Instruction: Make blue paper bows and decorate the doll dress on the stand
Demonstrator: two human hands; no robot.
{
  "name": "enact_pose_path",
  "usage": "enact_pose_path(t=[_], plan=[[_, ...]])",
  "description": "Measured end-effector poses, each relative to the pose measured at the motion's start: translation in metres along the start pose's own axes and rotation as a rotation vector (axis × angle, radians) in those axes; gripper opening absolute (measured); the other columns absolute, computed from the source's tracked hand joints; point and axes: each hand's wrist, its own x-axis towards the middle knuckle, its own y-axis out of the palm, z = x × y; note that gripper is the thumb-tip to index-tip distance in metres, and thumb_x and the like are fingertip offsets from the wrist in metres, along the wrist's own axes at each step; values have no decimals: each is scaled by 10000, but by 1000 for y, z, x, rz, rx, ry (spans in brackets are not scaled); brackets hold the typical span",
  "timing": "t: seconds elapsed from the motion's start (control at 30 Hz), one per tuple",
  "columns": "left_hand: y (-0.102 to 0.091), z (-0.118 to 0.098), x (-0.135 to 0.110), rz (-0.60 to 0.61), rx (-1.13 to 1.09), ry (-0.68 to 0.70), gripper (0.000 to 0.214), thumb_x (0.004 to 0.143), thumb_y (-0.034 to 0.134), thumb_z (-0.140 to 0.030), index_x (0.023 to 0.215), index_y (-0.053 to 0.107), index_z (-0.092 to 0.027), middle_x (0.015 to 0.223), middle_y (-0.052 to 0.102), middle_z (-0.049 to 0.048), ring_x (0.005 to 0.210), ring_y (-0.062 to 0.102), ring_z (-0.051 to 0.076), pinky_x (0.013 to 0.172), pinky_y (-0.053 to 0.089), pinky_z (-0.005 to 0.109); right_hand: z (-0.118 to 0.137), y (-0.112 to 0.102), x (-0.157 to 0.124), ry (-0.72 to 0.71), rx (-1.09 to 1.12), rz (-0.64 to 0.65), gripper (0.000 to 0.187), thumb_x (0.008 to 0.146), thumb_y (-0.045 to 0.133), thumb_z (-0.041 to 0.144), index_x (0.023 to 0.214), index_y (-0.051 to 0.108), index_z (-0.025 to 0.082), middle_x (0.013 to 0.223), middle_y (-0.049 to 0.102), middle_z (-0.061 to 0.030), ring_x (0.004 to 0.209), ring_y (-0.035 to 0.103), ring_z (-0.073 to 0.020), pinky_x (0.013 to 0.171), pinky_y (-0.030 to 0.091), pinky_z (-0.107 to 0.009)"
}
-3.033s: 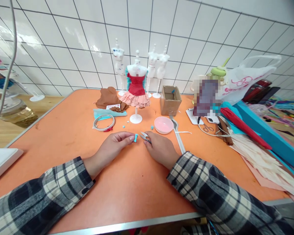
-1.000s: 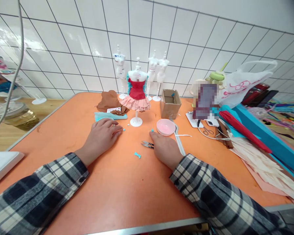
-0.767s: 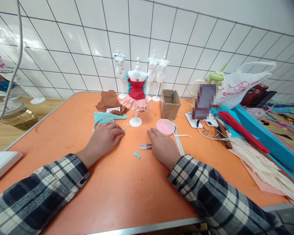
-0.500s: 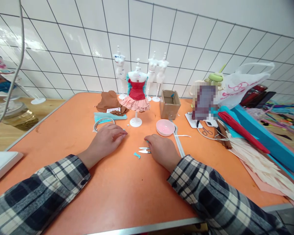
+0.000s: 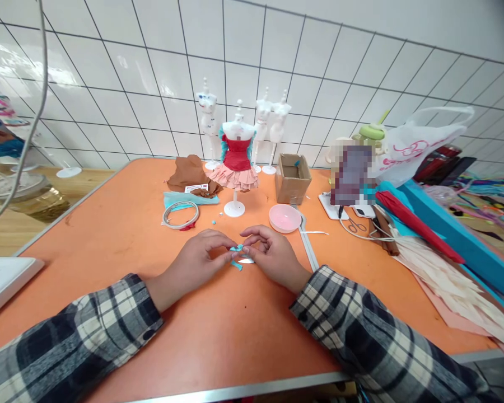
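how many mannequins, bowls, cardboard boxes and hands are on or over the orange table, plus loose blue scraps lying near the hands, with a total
Mannequins: 4
Bowls: 1
Cardboard boxes: 1
Hands: 2
Loose blue scraps: 2
Total: 10
The blue piece held between the hands is not counted.

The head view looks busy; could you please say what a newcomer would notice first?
Probably the red-and-pink dress on a small white mannequin toward the back of the orange table. Next comes a tiny blue piece held between the left hand and right hand, nearer the viewer.
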Motion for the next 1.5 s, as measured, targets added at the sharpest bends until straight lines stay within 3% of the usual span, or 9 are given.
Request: enact_pose_path(t=[0.2, 0.37, 0.47, 0.6, 0.73, 1.13, 1.23, 1.33, 1.5], plan=[[-1, 6, 0, -12, -83, -126, 220, 830, 609, -388, 840, 709, -191, 895, 730, 58, 842, 663, 201, 795, 514, 316, -3, -3, 2, -53, -80, -41, 290, 814, 523, 155, 1064, 659, 211, 868, 635, 5, 519, 434, -61, 513, 388, -196], [-2, 3, 0, 79, -153, -134, 255, 844, 578, -415, 819, 701, -193, 870, 725, 51, 836, 656, 196, 790, 512, 302, 0, -3, -1, -164, -148, 54, 548, 767, 517, 67, 1286, 560, 239, 1164, 635, -48, 730, 589, -98, 609, 467, -212], [-2, 0, 0, 113, -149, -91, 268, 848, 572, -420, 780, 705, -198, 835, 720, 43, 819, 652, 190, 781, 507, 286, 1, -1, -2, -209, -166, 90, 378, 817, 552, 110, 1152, 660, 248, 1025, 692, -22, 765, 616, -113, 667, 482, -225], [-3, -1, 1, 128, -159, -104, 275, 856, 563, -423, 822, 714, -196, 849, 721, 49, 819, 653, 191, 773, 504, 283, -2, -2, -1, -196, -209, -11, 146, 828, 603, 174, 900, 726, 205, 814, 708, -7, 716, 612, -119, 671, 479, -230], [-3, 2, 2, 61, -133, -147, 304, 850, 563, -451, 824, 712, -187, 842, 723, 53, 800, 655, 197, 756, 504, 293, -2, -4, 1, -132, -217, -78, 204, 782, 560, 111, 890, 708, 201, 837, 718, 0, 734, 633, -123, 686, 489, -238], [-3, 12, 5, 22, -90, -230, 348, 872, 511, -469, 794, 687, -179, 784, 714, 34, 754, 640, 195, 717, 497, 292, -11, -2, 4, 13, 28, 7, 249, 789, 535, 95, 1007, 595, 200, 854, 719, -10, 802, 696, -131, 681, 529, -235], [-1, 19, 4, -4, 33, -155, 330, 864, 509, -373, 1082, 667, -183, 1033, 703, 77, 986, 618, 250, 891, 479, 388, -8, -2, 2, 57, 16, 60, 251, 797, 545, 103, 1025, 581, 203, 833, 718, -3, 766, 700, -131, 683, 527, -243], [-1, 18, 0, 31, 134, 39, 511, 807, 501, -233, 1316, 528, -197, 1322, 563, 107, 1258, 454, 283, 1073, 341, 474, -7, -2, 0, 61, -6, 117, 242, 799, 562, 117, 1024, 573, 206, 787, 706, 15, 742, 697, -129, 675, 516, -237], [0, 9, -4, 179, 205, 90, 261, 918, 452, -300, 1064, 667, -268, 1264, 599, 51, 1275, 421, 270, 1093, 258, 500, -5, -2, -3, -44, -61, 182, 185, 833, 579, 191, 1016, 570, 214, 749, 681, 32, 667, 657, -107, 628, 481, -214]])
